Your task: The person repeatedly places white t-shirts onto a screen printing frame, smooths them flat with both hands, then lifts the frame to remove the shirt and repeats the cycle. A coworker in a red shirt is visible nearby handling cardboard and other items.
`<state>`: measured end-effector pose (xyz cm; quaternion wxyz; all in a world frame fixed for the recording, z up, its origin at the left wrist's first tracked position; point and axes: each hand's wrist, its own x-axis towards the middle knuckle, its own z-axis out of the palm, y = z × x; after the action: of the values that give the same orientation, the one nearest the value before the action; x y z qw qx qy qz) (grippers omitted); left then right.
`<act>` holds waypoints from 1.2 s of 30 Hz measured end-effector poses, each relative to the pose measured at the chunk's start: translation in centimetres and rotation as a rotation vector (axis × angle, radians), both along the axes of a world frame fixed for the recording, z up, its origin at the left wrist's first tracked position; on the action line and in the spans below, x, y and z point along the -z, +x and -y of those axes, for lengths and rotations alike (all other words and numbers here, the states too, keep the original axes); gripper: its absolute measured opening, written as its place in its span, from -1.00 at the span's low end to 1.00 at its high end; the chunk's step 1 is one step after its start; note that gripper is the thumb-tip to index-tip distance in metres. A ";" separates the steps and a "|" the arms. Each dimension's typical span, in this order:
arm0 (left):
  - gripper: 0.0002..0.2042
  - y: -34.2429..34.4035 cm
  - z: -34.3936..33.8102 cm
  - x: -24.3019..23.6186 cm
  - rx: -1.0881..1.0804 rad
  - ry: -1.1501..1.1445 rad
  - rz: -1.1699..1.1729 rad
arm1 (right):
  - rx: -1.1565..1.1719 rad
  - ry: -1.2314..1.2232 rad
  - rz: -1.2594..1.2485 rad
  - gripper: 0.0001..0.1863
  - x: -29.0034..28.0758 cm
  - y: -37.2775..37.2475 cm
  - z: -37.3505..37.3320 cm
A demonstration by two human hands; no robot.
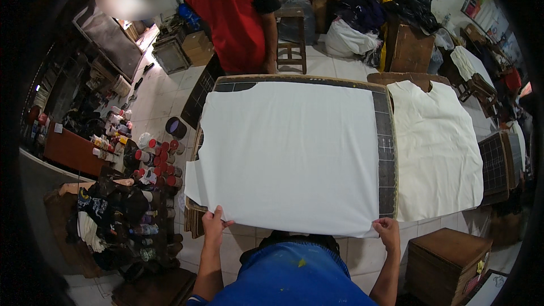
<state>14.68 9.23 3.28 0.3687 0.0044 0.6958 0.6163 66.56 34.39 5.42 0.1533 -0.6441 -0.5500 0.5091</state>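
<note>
**White garment spread on the board, both hands at its near hem**

A white T-shirt [292, 156] lies flat over a dark gridded board [386, 153], which sits on a work surface [317, 79] whose brown edge shows along the far side. The cloth covers nearly all of the board; only a strip of grid on the right and a thin band at the far left corner show bare. The fabric looks smooth across the middle, with no large folds visible, so the spreading seems mostly done. Its left side reaches past the board's edge, where a notch in the outline shows, and its near hem hangs just over the front edge.

The left hand [213, 224] is closed on the near-left corner of the hem, fingers curled over the cloth. The right hand [388, 231] pinches the near-right corner in the same way. Judging by this hold, what remains is a final pull or squaring of the hem against the board, since the bare strip on the right suggests the cloth sits a little to the left.

Just beside the board on the right, a second white garment [436, 153] lies spread on its own support. A person in a red shirt [232, 20] stands at the far side of the surface. On the floor to the left stand many small red-capped paint jars [161, 161].
</note>
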 end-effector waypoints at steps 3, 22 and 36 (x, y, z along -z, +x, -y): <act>-0.69 0.2 0.0 0.2 -0.001 0.013 -0.023 | 0.024 -0.026 0.016 -0.82 0.0 -0.1 0.0; -0.72 0.2 -1.0 1.1 -0.027 -0.168 -0.100 | 0.039 0.023 -0.044 -0.81 1.2 0.1 0.3; -0.72 0.1 -1.5 1.2 -0.071 -0.196 -0.108 | 0.068 0.030 -0.051 -0.84 2.2 0.2 0.4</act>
<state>14.79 10.71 2.05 0.3072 -0.0233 0.7714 0.5568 66.81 34.04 3.20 0.1938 -0.6469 -0.5312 0.5116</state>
